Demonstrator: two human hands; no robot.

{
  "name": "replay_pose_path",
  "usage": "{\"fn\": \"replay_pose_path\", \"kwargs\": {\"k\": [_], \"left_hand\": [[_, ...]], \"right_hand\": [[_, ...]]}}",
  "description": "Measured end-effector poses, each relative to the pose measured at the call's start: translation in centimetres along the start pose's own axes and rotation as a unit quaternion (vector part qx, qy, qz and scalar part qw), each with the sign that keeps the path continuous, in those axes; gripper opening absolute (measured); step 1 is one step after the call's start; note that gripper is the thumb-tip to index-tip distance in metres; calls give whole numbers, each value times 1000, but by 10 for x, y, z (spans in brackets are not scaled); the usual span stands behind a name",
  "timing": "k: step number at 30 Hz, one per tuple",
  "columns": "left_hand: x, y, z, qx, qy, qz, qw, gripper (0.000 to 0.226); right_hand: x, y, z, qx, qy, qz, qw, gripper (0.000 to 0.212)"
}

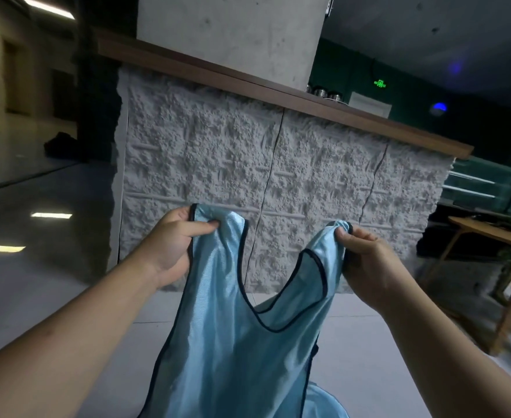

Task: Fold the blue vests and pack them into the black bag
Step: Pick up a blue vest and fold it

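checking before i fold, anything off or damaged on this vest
Nothing stands out. The blue vest hangs open, with the left hand and the right hand each pinching a shoulder strap. No tear or stain shows; its lower hem is out of frame.

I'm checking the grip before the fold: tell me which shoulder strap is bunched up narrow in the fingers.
The strap pinched by the right hand is bunched narrow; the left hand holds its strap of the blue vest spread wide.

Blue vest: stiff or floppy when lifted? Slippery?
Likely floppy: the vest hangs limp and creased from the left hand and right hand, each pinching a shoulder strap. Its sheen suggests slick fabric, so it may slide when folded. Probably light.
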State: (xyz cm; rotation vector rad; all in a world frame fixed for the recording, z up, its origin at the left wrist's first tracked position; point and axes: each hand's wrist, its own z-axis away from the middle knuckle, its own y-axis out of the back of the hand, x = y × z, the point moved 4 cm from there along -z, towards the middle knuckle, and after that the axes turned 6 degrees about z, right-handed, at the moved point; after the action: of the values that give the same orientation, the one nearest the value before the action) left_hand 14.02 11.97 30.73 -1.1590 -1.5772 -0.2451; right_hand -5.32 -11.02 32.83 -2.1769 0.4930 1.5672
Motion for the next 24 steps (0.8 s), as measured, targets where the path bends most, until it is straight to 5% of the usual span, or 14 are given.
{"fn": "replay_pose_path", "kwargs": {"k": [4,9,14,18,24], "left_hand": [[2,8,-2,-8,26,50,998,23],[-9,-11,5,-84,88,114,986,22],[-18,-54,15,-163,87,92,978,30],[-25,-66,14,-170,75,53,981,24],[-31,-60,8,-75,39,-35,996,13]], "right_hand": [[-15,1,2,12,57,17,998,17],[-5,-32,9,-98,-12,-113,989,23],[8,-78,14,-230,-25,-182,956,50],[22,-84,8,-195,-53,-127,971,39],[32,-86,5,-136,-79,-25,987,33]]}}
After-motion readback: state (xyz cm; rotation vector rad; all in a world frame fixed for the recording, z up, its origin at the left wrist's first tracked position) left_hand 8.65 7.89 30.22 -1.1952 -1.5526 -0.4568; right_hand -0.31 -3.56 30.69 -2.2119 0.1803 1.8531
